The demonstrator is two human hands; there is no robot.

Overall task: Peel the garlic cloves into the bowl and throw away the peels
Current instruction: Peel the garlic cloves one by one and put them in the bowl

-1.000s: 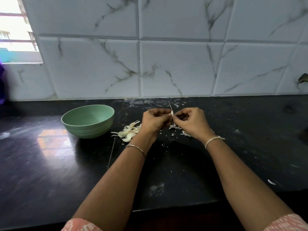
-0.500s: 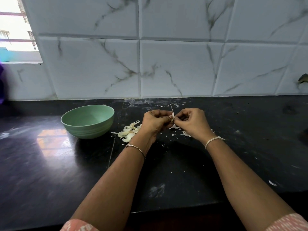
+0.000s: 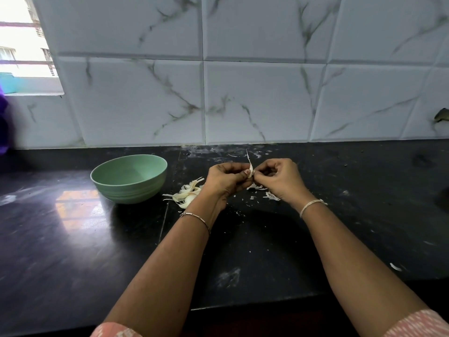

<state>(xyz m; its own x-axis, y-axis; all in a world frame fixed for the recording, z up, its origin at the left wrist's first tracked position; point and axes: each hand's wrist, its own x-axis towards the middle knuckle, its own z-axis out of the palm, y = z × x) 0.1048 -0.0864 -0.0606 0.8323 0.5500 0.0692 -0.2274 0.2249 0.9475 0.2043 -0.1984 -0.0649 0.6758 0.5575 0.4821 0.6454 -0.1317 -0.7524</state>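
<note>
1. Hands are working right up against each other just above the counter [image 3: 243, 251]. The left hand [image 3: 226, 177] is pinching the garlic clove [image 3: 250, 171] between thumb and curled fingers. The right hand [image 3: 279, 177] is pinching at the skin on its side, other fingers tucked in.
2. Clove is sitting right between the two thumbs, with a thin strip of peel [image 3: 248, 157] poking up from its top. Honestly, I'd be pulling that strip down along the clove instead of snapping it off, so the skin is coming away in one piece.
3. Left grip should be going easy, I reckon: firm enough for turning the clove, not crushing it.
4. Scraps of skin [image 3: 257, 187] are lying on the counter under the right hand. A pale pile [image 3: 187, 193] is sitting by the left wrist. Can't tell whether it's cloves or skins.
5. Green bowl [image 3: 131, 190] is sitting just beyond that pile, looking empty from here, so I'm guessing it's early days. Only the bare clove should be going in, with the peels staying out for the bin.
</note>
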